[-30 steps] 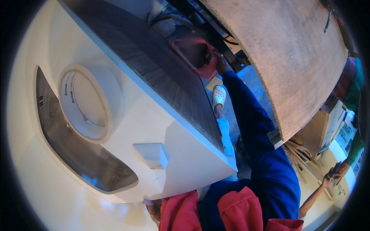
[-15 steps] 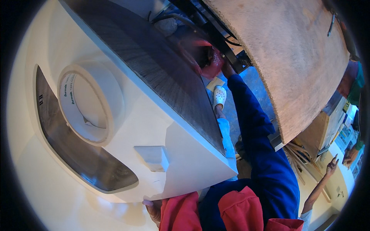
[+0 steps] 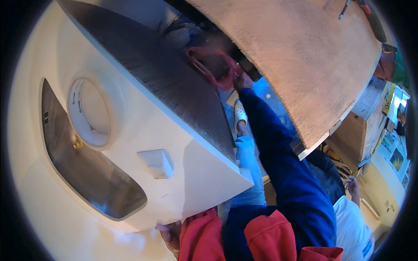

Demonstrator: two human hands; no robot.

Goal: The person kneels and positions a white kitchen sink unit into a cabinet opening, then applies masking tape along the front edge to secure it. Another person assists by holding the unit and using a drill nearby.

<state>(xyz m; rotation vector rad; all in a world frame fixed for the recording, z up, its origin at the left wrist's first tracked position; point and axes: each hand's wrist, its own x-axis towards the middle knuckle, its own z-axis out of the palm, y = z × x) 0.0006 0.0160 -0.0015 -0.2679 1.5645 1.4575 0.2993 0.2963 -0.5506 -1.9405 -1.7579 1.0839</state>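
My right arm [image 3: 270,143], in a dark blue sleeve, reaches forward between a white panel [image 3: 209,182] and a plywood board. At its end my right hand [image 3: 244,81] is closed on the rim of a crumpled red plastic bag [image 3: 215,82], whose mouth gapes with a dark inside. Part of the bag is hidden behind the panel's dark side. My left hand [image 3: 170,237] is low at the panel's near edge, with a finger stretched out and the rest partly covered by red cloth. A roll of white tape [image 3: 106,115] lies on the panel.
The panel has a long curved opening [image 3: 100,182] and a small white wedge block [image 3: 156,163]. The plywood board [image 3: 296,65] overhangs on the right, with a tool [image 3: 372,19] on it. A white clog [image 3: 239,112] stands on the floor. Another person's white shirt [image 3: 352,222] shows at right.
The view has shifted, so the board and panel sit further left. My right hand still grips the red bag, now showing more. The other person has come closer at the lower right.
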